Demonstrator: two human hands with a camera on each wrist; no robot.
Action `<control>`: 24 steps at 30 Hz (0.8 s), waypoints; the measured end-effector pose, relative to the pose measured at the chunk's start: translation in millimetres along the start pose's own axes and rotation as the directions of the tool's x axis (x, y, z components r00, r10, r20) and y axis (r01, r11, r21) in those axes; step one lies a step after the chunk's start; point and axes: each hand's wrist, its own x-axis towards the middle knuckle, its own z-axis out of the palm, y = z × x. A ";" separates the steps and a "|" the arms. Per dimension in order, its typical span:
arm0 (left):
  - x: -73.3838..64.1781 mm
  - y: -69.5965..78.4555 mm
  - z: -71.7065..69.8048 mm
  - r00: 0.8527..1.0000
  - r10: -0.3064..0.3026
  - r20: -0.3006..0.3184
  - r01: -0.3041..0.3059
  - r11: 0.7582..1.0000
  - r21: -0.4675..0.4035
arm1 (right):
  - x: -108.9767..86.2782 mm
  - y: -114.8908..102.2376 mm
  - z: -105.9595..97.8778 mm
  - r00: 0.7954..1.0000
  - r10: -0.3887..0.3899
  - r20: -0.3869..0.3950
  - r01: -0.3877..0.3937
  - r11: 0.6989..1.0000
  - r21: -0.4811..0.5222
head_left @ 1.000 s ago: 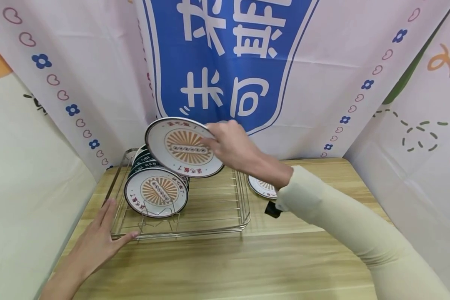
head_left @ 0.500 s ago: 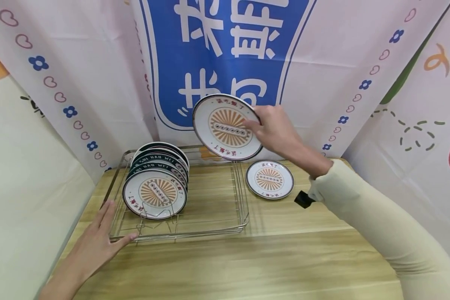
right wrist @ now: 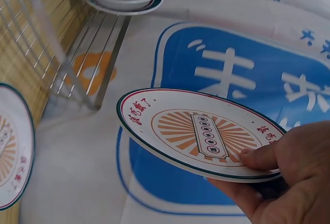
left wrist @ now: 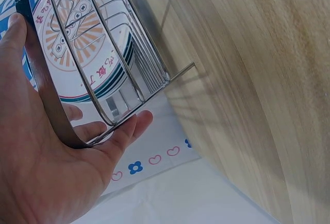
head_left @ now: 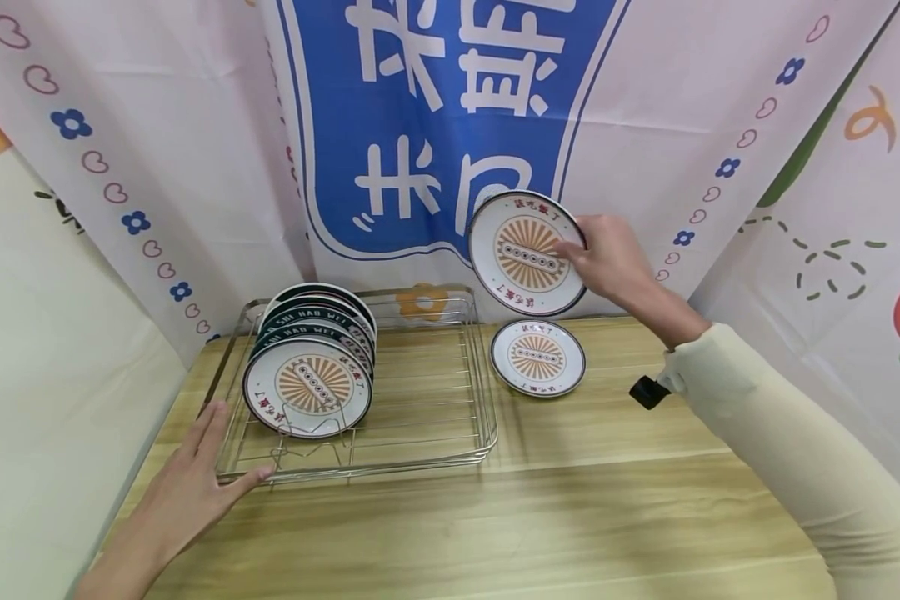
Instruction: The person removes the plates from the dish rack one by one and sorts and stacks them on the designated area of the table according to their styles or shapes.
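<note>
Above the far right of the worktop (head_left: 420, 533), just right of the rack, we see the held plate (head_left: 523, 271) in the air, tilted with its patterned face towards us. Our right hand (head_left: 615, 254) pinches its right edge, thumb on the face and fingers behind. We judge it to be glazed ceramic: stiff, fairly light, smooth enough to slip and likely to chip or break if knocked. We would hold it by the rim as now, the thumb well in on the face, because a one-sided hold probably lets the far edge dip.

Below it, apart from it, the other plate (head_left: 537, 358) lies flat on the worktop, face up, just beside the wire rack (left wrist: 49, 94). At the rack's left we have the row of plates (head_left: 307, 387), leaning close together, the nearest facing us behind small bent wires. Our left hand (head_left: 183, 492) rests at the rack's near left corner, thumb and fingers spread along the two sides.

Between the held plate and the row, we find the rack's raised right side in the way. Behind everything hangs the printed cloth (head_left: 622, 158), close to the rack's far side.
</note>
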 end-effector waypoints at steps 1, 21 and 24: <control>-0.2 0.5 -0.3 1.000 0.000 -0.001 0.000 1.000 0.001 | 0.0 5.9 0.0 1.000 0.015 0.001 -0.015 1.000 -0.006; -1.7 0.9 -2.4 1.000 -0.013 0.006 0.013 1.000 0.004 | -8.4 100.6 19.0 0.969 0.242 0.059 -0.238 0.969 -0.060; -2.0 1.7 -1.9 1.000 -0.011 -0.006 0.011 1.000 -0.003 | -11.7 112.2 24.7 0.970 0.235 0.068 -0.230 0.970 -0.077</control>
